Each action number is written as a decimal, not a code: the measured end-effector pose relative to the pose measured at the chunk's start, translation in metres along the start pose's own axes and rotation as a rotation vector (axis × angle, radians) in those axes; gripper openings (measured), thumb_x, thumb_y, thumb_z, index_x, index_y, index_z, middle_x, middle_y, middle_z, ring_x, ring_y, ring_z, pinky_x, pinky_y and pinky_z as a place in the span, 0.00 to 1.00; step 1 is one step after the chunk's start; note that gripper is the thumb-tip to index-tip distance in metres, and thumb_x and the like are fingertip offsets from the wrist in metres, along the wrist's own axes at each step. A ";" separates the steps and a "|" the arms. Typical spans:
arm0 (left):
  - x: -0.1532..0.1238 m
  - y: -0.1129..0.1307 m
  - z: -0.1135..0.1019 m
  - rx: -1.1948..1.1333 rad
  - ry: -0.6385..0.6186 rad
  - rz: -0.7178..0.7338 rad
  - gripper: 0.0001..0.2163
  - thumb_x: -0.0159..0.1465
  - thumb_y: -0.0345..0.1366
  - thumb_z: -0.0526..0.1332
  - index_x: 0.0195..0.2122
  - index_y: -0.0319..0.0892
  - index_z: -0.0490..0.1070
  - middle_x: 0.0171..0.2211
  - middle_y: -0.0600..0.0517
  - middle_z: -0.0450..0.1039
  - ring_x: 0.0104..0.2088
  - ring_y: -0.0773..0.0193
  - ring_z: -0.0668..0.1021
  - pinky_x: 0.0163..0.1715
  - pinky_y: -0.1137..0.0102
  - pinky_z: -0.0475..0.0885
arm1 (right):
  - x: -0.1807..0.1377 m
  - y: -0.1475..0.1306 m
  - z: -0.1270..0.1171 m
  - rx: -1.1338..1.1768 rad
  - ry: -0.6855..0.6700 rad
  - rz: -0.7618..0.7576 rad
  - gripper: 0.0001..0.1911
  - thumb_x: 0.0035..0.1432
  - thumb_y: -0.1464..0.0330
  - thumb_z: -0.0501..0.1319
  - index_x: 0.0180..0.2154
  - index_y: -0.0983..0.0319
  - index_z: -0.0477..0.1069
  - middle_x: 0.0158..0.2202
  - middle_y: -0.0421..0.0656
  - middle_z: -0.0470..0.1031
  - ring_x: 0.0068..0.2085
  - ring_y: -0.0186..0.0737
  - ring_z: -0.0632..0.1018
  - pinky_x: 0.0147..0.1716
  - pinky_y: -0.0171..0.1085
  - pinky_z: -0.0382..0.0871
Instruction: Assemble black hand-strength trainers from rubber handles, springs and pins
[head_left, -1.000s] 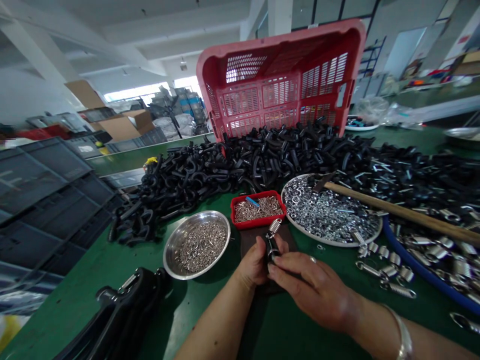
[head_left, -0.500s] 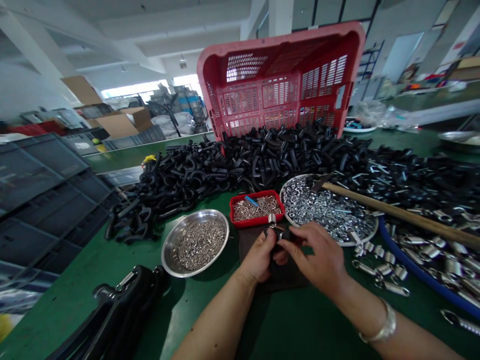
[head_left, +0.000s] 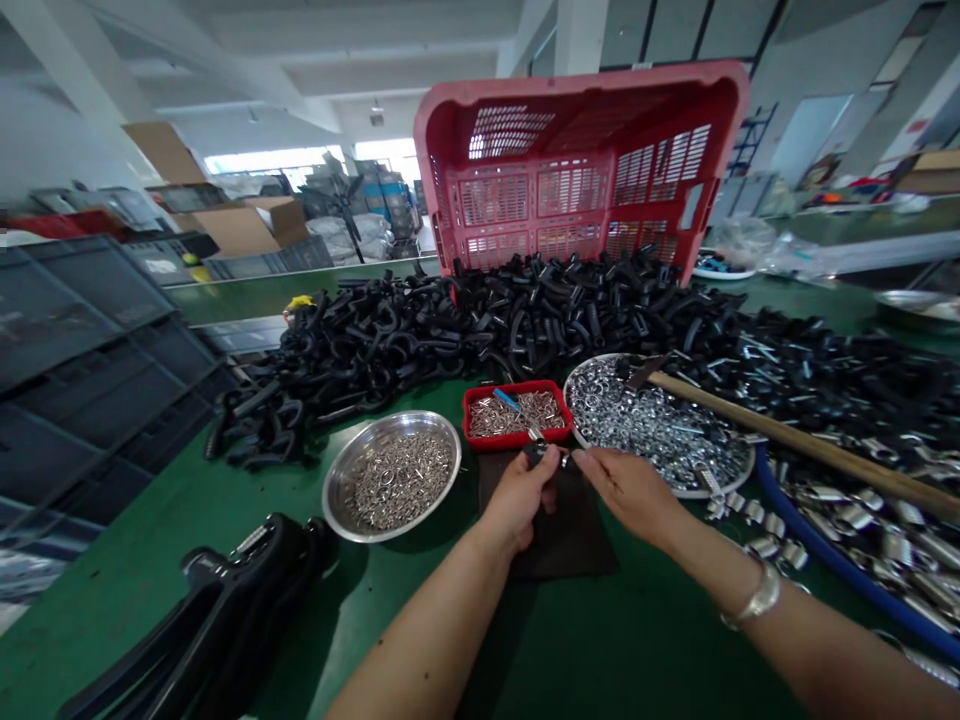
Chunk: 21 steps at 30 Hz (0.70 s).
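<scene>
My left hand (head_left: 520, 496) is closed on a small black handle piece (head_left: 537, 453) with a metal spring end, held over a dark mat (head_left: 570, 545). My right hand (head_left: 628, 488) reaches to the same piece, its fingertips pinched at it. Just beyond them stands a small red tray (head_left: 480, 395) of thin metal pins. A large round tray (head_left: 739, 478) of shiny washers lies to the right, and a steel bowl (head_left: 352, 465) of small rings to the left.
A big heap of black curved handles (head_left: 480, 330) spills from a tipped red crate (head_left: 577, 160). A wooden-handled hammer (head_left: 780, 430) rests across the washer tray. Springs (head_left: 847, 515) and a blue hose (head_left: 840, 560) lie right. Assembled black grips (head_left: 225, 620) sit front left.
Both hands have moved away from me toward the red tray, carrying the black piece. My right hand shifted from covering the piece to pinching at its end.
</scene>
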<state>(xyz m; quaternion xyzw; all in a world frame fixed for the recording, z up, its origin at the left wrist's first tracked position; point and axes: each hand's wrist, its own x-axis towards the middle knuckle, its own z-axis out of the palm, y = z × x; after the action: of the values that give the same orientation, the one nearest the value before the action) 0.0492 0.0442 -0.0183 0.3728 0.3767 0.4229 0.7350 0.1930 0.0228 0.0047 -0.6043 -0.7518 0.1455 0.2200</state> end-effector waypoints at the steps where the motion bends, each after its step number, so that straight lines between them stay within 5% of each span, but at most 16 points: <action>1: 0.000 0.000 0.000 -0.019 0.014 -0.016 0.20 0.49 0.51 0.62 0.34 0.40 0.64 0.17 0.61 0.56 0.13 0.78 0.56 0.13 0.79 0.53 | 0.001 -0.001 0.001 -0.088 0.080 -0.046 0.24 0.59 0.53 0.42 0.30 0.63 0.68 0.28 0.46 0.72 0.30 0.40 0.74 0.29 0.36 0.62; 3: 0.000 0.001 0.000 -0.026 0.012 -0.049 0.20 0.49 0.52 0.63 0.32 0.41 0.63 0.17 0.61 0.56 0.13 0.78 0.57 0.13 0.79 0.52 | 0.001 -0.002 0.003 -0.158 0.135 -0.075 0.23 0.60 0.55 0.41 0.34 0.63 0.67 0.32 0.49 0.73 0.33 0.42 0.74 0.30 0.37 0.62; 7: -0.001 0.003 -0.002 -0.017 -0.036 -0.077 0.20 0.49 0.51 0.63 0.32 0.41 0.62 0.18 0.60 0.58 0.14 0.78 0.58 0.13 0.81 0.50 | 0.000 -0.002 0.007 -0.025 0.003 0.008 0.30 0.63 0.58 0.32 0.24 0.61 0.65 0.22 0.44 0.71 0.26 0.38 0.73 0.27 0.35 0.62; 12: -0.001 0.003 -0.001 -0.097 -0.030 -0.099 0.21 0.48 0.52 0.63 0.31 0.42 0.60 0.19 0.61 0.56 0.14 0.79 0.57 0.13 0.81 0.51 | -0.003 -0.001 0.010 -0.150 0.195 -0.107 0.24 0.59 0.54 0.41 0.33 0.64 0.66 0.31 0.50 0.72 0.32 0.43 0.73 0.30 0.39 0.63; 16: -0.002 0.001 0.000 0.055 -0.027 -0.015 0.21 0.49 0.52 0.62 0.35 0.41 0.63 0.18 0.61 0.57 0.15 0.76 0.60 0.13 0.80 0.54 | -0.002 -0.007 0.009 0.232 -0.020 0.137 0.29 0.60 0.52 0.33 0.19 0.60 0.59 0.16 0.40 0.62 0.20 0.34 0.66 0.21 0.35 0.58; 18: -0.002 -0.001 0.001 0.111 -0.057 0.038 0.21 0.49 0.51 0.62 0.36 0.40 0.64 0.17 0.61 0.57 0.15 0.75 0.60 0.13 0.79 0.55 | -0.003 -0.010 0.007 0.507 -0.172 0.292 0.30 0.58 0.48 0.34 0.18 0.60 0.56 0.14 0.36 0.54 0.16 0.31 0.59 0.17 0.32 0.52; 21: -0.003 -0.003 0.002 0.147 -0.072 0.069 0.21 0.49 0.52 0.61 0.34 0.39 0.64 0.17 0.60 0.58 0.15 0.75 0.60 0.13 0.78 0.55 | -0.006 -0.014 0.004 0.733 -0.222 0.419 0.30 0.54 0.44 0.37 0.18 0.60 0.54 0.14 0.33 0.50 0.15 0.27 0.54 0.15 0.30 0.46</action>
<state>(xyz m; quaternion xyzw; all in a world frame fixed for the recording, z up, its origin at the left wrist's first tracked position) 0.0508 0.0399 -0.0195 0.4536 0.3670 0.4055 0.7036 0.1798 0.0145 0.0069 -0.6066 -0.5307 0.5083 0.3033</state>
